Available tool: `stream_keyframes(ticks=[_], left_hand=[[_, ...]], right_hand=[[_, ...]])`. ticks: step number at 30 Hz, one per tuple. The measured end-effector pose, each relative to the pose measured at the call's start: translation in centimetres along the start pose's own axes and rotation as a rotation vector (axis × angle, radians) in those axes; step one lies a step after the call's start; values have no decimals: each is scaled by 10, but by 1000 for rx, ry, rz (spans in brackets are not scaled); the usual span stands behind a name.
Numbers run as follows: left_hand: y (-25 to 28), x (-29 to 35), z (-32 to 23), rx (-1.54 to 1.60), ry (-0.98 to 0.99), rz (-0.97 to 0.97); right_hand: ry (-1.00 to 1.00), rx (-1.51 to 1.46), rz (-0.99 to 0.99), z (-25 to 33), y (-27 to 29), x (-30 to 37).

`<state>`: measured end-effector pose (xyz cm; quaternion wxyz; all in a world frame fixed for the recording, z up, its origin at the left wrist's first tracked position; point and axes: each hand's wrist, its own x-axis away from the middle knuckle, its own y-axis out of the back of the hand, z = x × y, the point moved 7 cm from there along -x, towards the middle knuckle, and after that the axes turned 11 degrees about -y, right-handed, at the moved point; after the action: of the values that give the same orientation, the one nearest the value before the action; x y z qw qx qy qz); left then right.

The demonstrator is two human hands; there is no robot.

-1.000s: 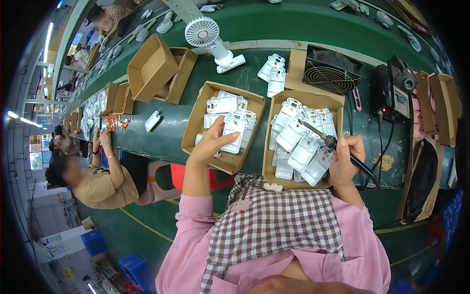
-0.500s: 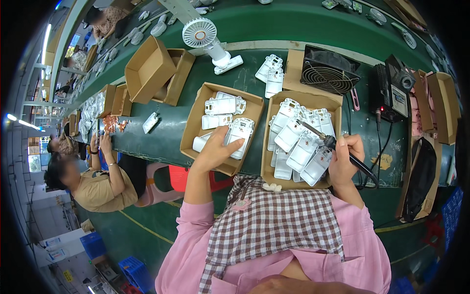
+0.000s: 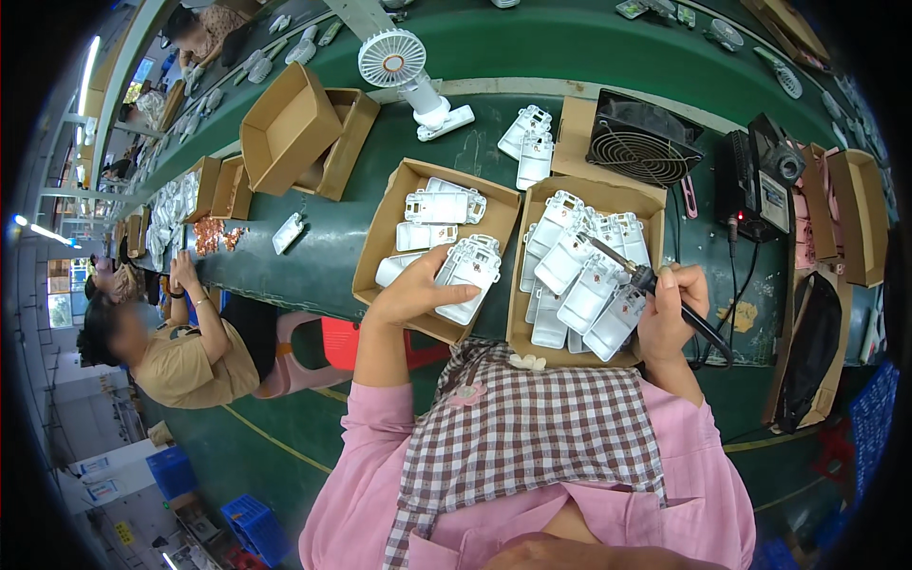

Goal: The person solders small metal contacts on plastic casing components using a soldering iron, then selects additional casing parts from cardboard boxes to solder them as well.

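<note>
My left hand [image 3: 421,288] is closed on a white plastic casing [image 3: 472,270], thumb across its lower part, over the left cardboard box [image 3: 373,249]. Other white casings [image 3: 439,206] lie in that box behind the held one. My right hand [image 3: 673,309] grips a soldering iron [image 3: 645,279] with a black handle and cable. Its metal tip points left above the right cardboard box [image 3: 655,203]. A heap of white casings [image 3: 589,285] with small coppery parts fills that box.
Behind the boxes are a white handheld fan [image 3: 393,59], more casings [image 3: 528,142] and a black fan with a wire grille [image 3: 640,152]. A black soldering station [image 3: 750,190] stands right. Stacked cardboard boxes [image 3: 290,128] lean at left. A co-worker [image 3: 180,356] sits at far left.
My left hand has taken hold of the casing and raised it slightly, shifting it a little to the right. My right hand and the soldering iron have barely moved.
</note>
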<state>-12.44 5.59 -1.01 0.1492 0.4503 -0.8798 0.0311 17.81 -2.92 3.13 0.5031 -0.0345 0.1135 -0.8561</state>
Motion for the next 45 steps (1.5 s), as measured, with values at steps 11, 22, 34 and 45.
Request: stream_keyframes(ticks=[11, 22, 34, 45], left_hand=[[25, -8, -6, 650, -186, -210], [81, -25, 3, 984, -368, -609], [94, -21, 0, 1039, -542, -658], [8, -23, -48, 980, -551, -364]], right_hand=[[43, -83, 29, 1, 5, 0], [19, -67, -11, -1, 5, 1], [48, -120, 18, 3, 6, 2], [88, -154, -22, 10, 13, 1]])
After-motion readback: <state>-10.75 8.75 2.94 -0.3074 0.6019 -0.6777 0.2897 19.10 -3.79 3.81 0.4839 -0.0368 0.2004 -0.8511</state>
